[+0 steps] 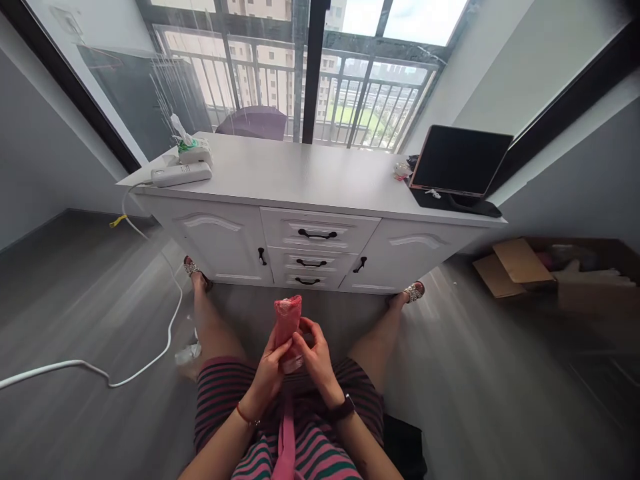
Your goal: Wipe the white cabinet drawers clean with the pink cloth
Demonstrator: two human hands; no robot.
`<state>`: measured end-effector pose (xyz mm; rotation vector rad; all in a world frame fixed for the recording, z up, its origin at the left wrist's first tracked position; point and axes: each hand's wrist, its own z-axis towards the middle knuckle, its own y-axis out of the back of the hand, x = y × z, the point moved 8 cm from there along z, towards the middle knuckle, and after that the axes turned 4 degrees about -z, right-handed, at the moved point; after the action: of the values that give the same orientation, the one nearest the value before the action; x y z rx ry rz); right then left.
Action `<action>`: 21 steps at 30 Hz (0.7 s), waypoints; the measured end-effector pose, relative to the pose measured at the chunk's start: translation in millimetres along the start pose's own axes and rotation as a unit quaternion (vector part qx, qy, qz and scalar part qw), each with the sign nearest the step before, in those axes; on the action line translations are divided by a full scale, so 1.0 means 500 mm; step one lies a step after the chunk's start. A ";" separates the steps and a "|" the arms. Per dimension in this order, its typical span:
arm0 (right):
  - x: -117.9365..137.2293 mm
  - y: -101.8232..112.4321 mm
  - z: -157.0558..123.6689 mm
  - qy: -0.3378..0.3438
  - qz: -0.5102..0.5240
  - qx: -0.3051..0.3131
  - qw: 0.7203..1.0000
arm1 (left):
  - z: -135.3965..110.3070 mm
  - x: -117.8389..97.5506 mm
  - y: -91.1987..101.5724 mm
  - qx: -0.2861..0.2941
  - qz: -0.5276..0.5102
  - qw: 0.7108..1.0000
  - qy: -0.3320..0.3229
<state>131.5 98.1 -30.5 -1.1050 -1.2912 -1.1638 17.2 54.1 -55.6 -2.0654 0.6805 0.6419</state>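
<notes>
A pinkish-red packet (287, 323), longish and with a crinkled, shiny top end, stands upright in front of my lap. What it is made of or holds I cannot make out. My left hand (271, 370) is closed around its lower left side, the thumb lying across the front. From the right, my right hand (316, 353) grips it too, with thumb and fingers pressed on its side. Its lower end shows between the two palms. Some of the fingers are hidden behind it.
Ahead stands a white cabinet (300, 173) with a black monitor (463, 160), a tissue pack (193, 150) and a white power strip (181, 175) on top. A white cable (167, 340) runs along the floor at left. An open cardboard box (590, 293) sits at right.
</notes>
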 end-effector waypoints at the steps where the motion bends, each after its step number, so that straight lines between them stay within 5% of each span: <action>1: 0.006 0.010 -0.002 -0.002 -0.003 -0.013 1.000 | -0.005 0.004 -0.017 0.025 -0.028 0.999 0.014; 5: 0.013 0.042 0.014 -0.047 0.032 -0.018 0.998 | -0.027 0.006 -0.052 0.065 -0.102 0.991 0.049; 10: 0.015 0.025 0.002 -0.091 0.104 0.050 0.989 | -0.056 -0.001 -0.061 0.092 -0.116 0.987 0.067; 14: 0.018 0.021 -0.023 -0.110 0.143 0.042 0.983 | -0.066 0.005 -0.067 0.115 -0.128 0.980 0.099; 21: 0.027 0.027 -0.035 -0.092 0.100 0.064 0.989 | -0.055 0.062 -0.041 0.079 -0.100 0.976 0.179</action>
<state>146.2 81.9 -16.3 -1.2372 -1.3415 -0.8356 58.6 34.0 -50.2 -2.0848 0.6885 0.0963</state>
